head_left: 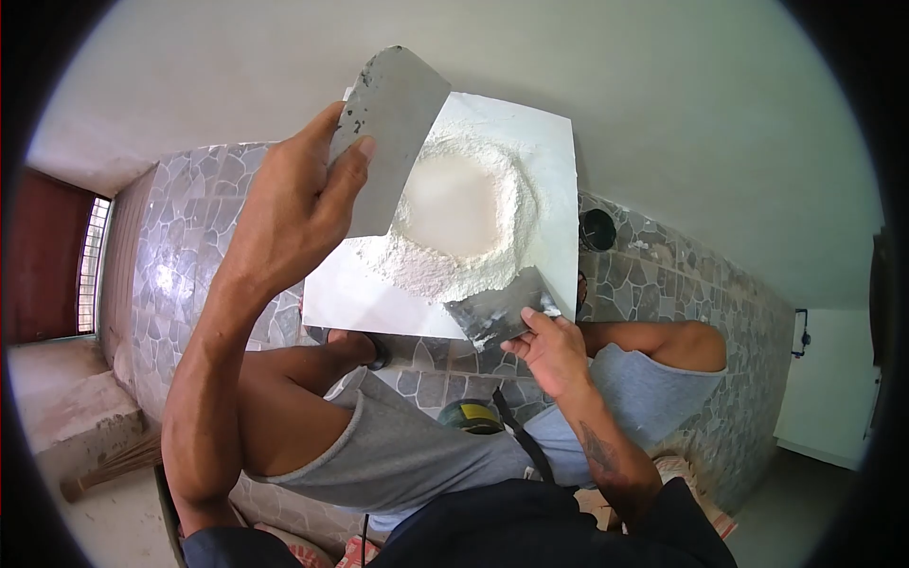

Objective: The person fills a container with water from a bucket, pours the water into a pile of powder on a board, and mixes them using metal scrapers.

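Note:
My left hand (294, 204) is wrapped round the edge of a flat grey scraper plate (393, 133) with dark specks, raised over the left side of a white board (535, 123). On the board a ring of white powder (516, 222) surrounds a pool of cloudy liquid (450, 204). Between thumb and fingers, my right hand (549, 350) pinches a second, darker scraper plate (488, 308) smeared with white. That plate is at the board's front right edge, close against the powder's lower rim.
Behind the board rises a pale wall (663, 104). A dark bucket (597, 230) stands to its right on the stone-patterned floor (417, 383). Between my legs sits a green and yellow round object (471, 417). A broom (114, 464) lies at the left.

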Demonstrator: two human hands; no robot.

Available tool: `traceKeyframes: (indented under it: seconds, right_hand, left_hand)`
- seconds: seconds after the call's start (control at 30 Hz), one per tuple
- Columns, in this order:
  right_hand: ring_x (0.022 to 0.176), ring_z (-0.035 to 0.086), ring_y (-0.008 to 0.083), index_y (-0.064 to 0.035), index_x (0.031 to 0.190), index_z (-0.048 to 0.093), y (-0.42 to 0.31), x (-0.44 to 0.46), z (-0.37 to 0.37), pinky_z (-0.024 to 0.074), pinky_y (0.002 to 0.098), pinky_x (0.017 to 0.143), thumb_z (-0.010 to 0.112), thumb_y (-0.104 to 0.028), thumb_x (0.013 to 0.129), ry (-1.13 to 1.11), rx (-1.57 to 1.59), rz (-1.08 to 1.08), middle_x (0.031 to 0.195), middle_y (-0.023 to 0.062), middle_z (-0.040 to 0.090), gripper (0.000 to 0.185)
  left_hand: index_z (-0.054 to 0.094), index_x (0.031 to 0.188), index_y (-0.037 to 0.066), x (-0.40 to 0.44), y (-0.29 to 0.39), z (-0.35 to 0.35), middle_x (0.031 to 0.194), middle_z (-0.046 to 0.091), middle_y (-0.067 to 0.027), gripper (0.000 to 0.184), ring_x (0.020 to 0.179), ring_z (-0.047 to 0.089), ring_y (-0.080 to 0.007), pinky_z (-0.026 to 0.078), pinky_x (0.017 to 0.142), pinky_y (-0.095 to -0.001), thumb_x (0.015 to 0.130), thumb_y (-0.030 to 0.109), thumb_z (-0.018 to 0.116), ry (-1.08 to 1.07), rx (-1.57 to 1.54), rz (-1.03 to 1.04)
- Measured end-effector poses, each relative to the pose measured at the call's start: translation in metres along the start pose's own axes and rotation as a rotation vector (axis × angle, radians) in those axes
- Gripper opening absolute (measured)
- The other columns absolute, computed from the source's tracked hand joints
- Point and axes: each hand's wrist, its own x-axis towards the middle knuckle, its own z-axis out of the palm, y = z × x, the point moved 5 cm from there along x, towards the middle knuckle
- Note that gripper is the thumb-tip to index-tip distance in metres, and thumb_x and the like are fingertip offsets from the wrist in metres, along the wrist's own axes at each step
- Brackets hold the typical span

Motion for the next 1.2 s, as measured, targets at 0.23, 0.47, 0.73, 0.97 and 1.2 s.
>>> traceKeyframes:
  seconds: [0.23,0.47,0.73,0.97,1.2]
  right_hand:
    - [0.087,0.069,0.0234,0.0031,0.111,0.061,-0.023,-0.004,0.02,0.0587,0.0411,0.075,0.058,-0.01,0.097,0.013,-0.085,-0.044,0.1,0.0123,0.069,0.02]
    - [0.09,0.068,0.0242,0.0044,0.108,0.062,-0.041,0.0,0.037,0.0588,0.0415,0.08,0.058,-0.008,0.096,-0.048,-0.076,-0.059,0.103,0.014,0.069,0.018]
    - [0.098,0.065,0.0256,0.0012,0.107,0.061,-0.039,-0.007,0.046,0.0573,0.0437,0.086,0.058,-0.007,0.094,-0.054,0.051,-0.016,0.106,0.0134,0.066,0.016]
    - [0.094,0.066,0.0318,-0.0037,0.107,0.056,0.011,-0.039,0.018,0.0552,0.0475,0.081,0.062,-0.006,0.093,0.07,0.034,0.232,0.102,0.0128,0.065,0.015]
    - [0.103,0.067,0.0365,-0.0013,0.109,0.055,0.053,-0.031,0.032,0.0566,0.0469,0.086,0.064,-0.004,0.094,0.065,0.066,0.33,0.107,0.0156,0.065,0.017]
  left_hand:
    - [0.057,0.121,-0.012,-0.004,-0.004,-0.008,0.065,0.059,-0.015,0.041,0.056,0.054,-0.0183,0.043,0.055,-0.0357,0.098,0.023,0.053,0.023,-0.015,-0.04]
    - [0.058,0.119,-0.01,-0.005,0.001,-0.012,0.066,0.059,-0.015,0.039,0.057,0.055,-0.0179,0.043,0.055,-0.0348,0.098,0.022,0.053,0.026,0.001,-0.006]
    - [0.058,0.118,-0.011,-0.006,-0.001,-0.016,0.067,0.059,-0.0143,0.038,0.056,0.054,-0.0187,0.044,0.056,-0.0368,0.098,0.021,0.054,0.066,-0.037,0.008]
    - [0.057,0.118,-0.01,-0.007,-0.002,-0.019,0.067,0.058,-0.0137,0.037,0.058,0.054,-0.0175,0.044,0.057,-0.0357,0.098,0.02,0.054,0.063,-0.073,0.008]
    - [0.057,0.118,-0.01,-0.008,0.0,-0.019,0.065,0.055,-0.0121,0.037,0.057,0.05,-0.0163,0.043,0.056,-0.0353,0.098,0.021,0.055,0.075,-0.057,-0.006]
